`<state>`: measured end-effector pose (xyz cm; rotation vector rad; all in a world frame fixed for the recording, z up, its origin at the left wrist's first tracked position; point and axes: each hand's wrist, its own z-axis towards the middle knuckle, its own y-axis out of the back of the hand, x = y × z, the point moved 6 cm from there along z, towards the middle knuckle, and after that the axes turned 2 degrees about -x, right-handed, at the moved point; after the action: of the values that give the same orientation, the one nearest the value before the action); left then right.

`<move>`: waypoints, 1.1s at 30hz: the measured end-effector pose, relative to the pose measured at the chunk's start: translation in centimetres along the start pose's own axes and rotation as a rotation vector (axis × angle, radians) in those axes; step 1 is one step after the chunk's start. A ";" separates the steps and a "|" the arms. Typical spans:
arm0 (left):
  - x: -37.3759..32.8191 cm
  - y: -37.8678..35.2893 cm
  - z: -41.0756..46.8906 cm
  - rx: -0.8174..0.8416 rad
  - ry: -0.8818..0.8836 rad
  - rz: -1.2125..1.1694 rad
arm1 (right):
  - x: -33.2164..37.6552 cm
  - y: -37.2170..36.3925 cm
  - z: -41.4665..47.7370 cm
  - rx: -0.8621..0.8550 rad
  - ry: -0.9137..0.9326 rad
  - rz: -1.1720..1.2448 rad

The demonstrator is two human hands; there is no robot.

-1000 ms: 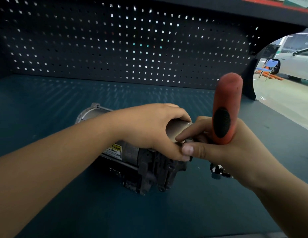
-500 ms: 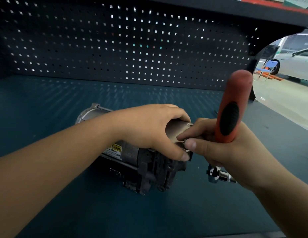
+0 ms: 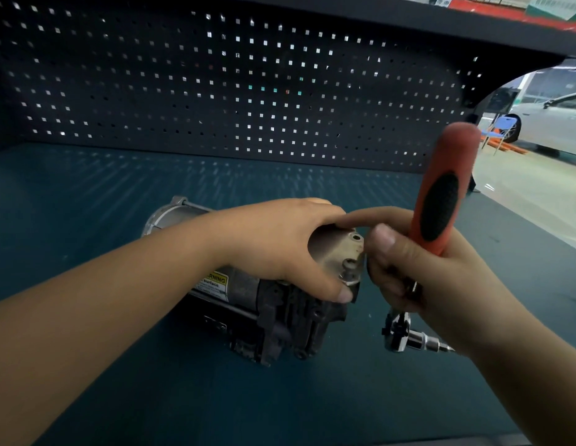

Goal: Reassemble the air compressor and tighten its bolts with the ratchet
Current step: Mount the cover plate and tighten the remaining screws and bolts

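Dark teal workbench top (image 3: 87, 204), matte, dotted with light spots thrown through the black pegboard (image 3: 215, 75) that forms the back wall. A dark shelf (image 3: 408, 17) runs overhead, and at its top right edge are a red strip and green-white signs whose text is too small to read. On the right the bench opens onto a pale workshop floor (image 3: 521, 194), with a white car (image 3: 553, 123) parked there and a blue chair (image 3: 495, 130) near its front wheel. The air compressor (image 3: 280, 317) lies on its side mid-bench: silver round end at back left, grimy black housing at front, tan metal end cap facing right. The yellow sticker (image 3: 215, 281) on its body shows "ARNING", with the first letter hidden by the hand, and "surface." below; the rest of the print is too fine to read. No brand name is readable anywhere. The left hand (image 3: 280, 243) grips the compressor's end cap, fingers curled over the top and thumb pressed down along the cap's front edge. A bolt (image 3: 348, 263) sits in the cap's lower ear, just beside that thumb; the upper ear shows an open hole (image 3: 355, 236). The right hand (image 3: 424, 284) is closed around the ratchet (image 3: 441, 201), just right of the cap. The orange handle with its black grip patch stands up tilted right, and the chrome head (image 3: 397, 333) hangs below the fist, near the bench, with a socket bit (image 3: 424, 342) pointing right. The right index finger reaches out to the top of the cap and meets the left fingertips. The right thumb is just beside the cap's edge; whether they touch is unclear.
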<state>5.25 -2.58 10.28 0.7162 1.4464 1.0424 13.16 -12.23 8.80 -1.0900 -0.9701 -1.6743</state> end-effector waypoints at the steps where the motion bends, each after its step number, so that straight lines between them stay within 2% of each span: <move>1: 0.1 0.0 0.0 -0.003 0.007 -0.001 | 0.1 0.4 0.0 -0.038 0.004 0.035; 5: 0.5 -0.1 -0.2 -0.010 0.014 -0.001 | 1.9 3.0 0.6 -0.232 0.050 0.241; 9: 0.6 -0.2 -0.4 -0.008 -0.002 -0.039 | 4.8 6.6 1.1 -0.269 0.184 0.588; 10: 0.5 -0.2 -0.4 -0.004 -0.007 -0.047 | 5.4 7.3 1.2 -0.259 0.237 0.696; 12: 0.4 -0.2 -0.4 0.007 -0.014 -0.053 | 6.0 7.6 1.7 -0.224 0.330 1.105; 14: 0.2 -0.3 -0.4 0.022 -0.027 -0.056 | 5.8 6.8 2.1 -0.260 0.395 1.445; 17: 0.1 -0.3 -0.5 0.017 -0.036 -0.059 | 4.5 4.4 2.8 -0.385 0.380 1.688; 22: 0.3 -0.2 -0.5 -0.032 -0.007 -0.110 | 1.7 1.9 3.2 -0.578 0.206 1.685; 33: 0.3 -0.2 -0.5 -0.032 -0.005 -0.117 | 2.3 2.3 3.7 -0.555 0.237 1.618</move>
<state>4.74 -2.50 9.97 0.6041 1.4468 0.9705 15.73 -10.09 12.41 -1.3410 0.6012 -0.5873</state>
